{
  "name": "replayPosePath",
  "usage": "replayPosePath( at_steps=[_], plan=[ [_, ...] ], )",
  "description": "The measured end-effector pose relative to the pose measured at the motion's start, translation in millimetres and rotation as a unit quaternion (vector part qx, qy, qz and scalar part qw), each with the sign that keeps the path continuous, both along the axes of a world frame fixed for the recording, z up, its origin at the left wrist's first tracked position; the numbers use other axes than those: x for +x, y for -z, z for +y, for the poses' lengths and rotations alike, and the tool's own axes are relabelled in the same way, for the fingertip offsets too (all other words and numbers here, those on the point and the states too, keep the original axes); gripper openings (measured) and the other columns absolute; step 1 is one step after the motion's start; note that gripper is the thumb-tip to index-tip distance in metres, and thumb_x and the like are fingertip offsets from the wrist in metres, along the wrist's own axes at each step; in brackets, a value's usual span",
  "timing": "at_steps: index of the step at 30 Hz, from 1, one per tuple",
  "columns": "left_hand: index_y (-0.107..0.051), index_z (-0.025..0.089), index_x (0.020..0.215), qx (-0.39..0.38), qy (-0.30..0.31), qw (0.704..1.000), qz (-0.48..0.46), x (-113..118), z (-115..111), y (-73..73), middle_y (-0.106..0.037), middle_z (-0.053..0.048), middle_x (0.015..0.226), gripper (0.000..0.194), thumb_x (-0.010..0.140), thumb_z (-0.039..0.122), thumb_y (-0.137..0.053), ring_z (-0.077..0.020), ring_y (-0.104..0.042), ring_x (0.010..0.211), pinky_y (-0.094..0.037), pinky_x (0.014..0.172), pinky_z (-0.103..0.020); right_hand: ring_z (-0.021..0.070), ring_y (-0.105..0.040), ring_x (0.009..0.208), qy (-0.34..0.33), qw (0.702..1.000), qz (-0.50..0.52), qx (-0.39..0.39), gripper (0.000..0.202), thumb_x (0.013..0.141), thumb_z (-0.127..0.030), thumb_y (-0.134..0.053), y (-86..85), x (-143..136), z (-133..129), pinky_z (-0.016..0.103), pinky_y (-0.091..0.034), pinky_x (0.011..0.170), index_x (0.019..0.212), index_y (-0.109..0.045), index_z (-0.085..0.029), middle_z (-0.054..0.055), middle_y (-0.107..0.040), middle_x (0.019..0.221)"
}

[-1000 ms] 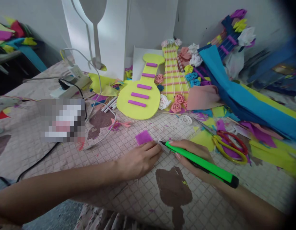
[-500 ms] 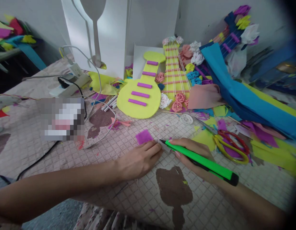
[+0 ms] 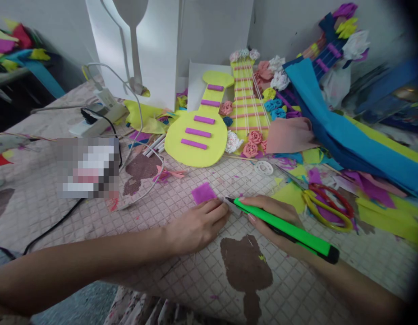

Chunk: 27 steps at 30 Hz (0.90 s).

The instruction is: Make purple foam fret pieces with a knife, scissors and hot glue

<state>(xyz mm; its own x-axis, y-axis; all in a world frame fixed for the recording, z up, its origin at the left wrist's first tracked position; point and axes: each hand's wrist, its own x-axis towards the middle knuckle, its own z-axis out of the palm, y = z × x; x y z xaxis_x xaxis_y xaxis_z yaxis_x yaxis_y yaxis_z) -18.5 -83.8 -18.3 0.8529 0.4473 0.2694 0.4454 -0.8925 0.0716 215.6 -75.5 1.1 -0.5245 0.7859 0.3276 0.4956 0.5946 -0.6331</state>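
My right hand [image 3: 279,212] is closed round a green utility knife [image 3: 283,224], its black tip pointing left toward my left fingertips. Under that tip lies a small whitish piece [image 3: 233,209], perhaps paper or plastic, partly hidden by my fingers. My left hand [image 3: 198,225] has its fingers together, pressing the left end of this piece on the table. Just beyond the left fingers is a purple square [image 3: 203,193]. Farther back lies a yellow guitar-shaped cutout [image 3: 195,153] with several purple strips across it.
Scissors [image 3: 325,205] with red and yellow handles lie at right among paper scraps. A white ring of tape [image 3: 263,168] sits behind my right hand. A second yellow guitar shape [image 3: 244,108] has strings and paper roses. Cables run to a power strip [image 3: 90,126] at left.
Both hands and the knife keep nearly the same place. The knife's rear end has shifted very slightly to the right.
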Motion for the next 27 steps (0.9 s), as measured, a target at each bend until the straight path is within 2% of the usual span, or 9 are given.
replayPosePath(
  at_steps=[7,17,27],
  plan=[
    [-0.047,0.002,0.122,0.002,-0.013,1.000,-0.003,0,-1,0.7,-0.054,-0.017,0.121,0.035,0.092,0.013,-0.034,-0.0246,-0.049,0.117,-0.048,0.097,-0.035,0.0154,-0.067,0.082,-0.008,1.000,-0.006,0.007,0.029,0.083,-0.014,-0.050,-6.2,-4,2,0.028,-0.055,0.072,0.109,-0.058,-0.023,0.004,-0.070,0.095],
    [-0.050,0.002,0.117,-0.013,0.002,1.000,0.016,0,0,-2.7,-0.056,-0.017,0.116,0.032,0.090,0.013,-0.037,-0.0246,-0.049,0.117,-0.047,0.097,-0.036,0.0154,-0.067,0.083,-0.034,0.999,-0.024,-0.015,0.032,0.081,-0.013,-0.048,-10.0,1,3,0.027,-0.055,0.072,0.110,-0.057,-0.023,0.004,-0.069,0.098],
    [-0.048,0.004,0.118,-0.022,-0.006,1.000,0.017,2,-1,-3.7,-0.056,-0.017,0.116,0.031,0.091,0.011,-0.036,-0.0239,-0.048,0.116,-0.049,0.094,-0.037,0.0186,-0.067,0.086,0.007,0.999,-0.035,-0.013,0.038,0.080,-0.014,-0.051,-0.7,16,-12,0.031,-0.056,0.074,0.115,-0.057,-0.026,0.004,-0.069,0.102]
  ],
)
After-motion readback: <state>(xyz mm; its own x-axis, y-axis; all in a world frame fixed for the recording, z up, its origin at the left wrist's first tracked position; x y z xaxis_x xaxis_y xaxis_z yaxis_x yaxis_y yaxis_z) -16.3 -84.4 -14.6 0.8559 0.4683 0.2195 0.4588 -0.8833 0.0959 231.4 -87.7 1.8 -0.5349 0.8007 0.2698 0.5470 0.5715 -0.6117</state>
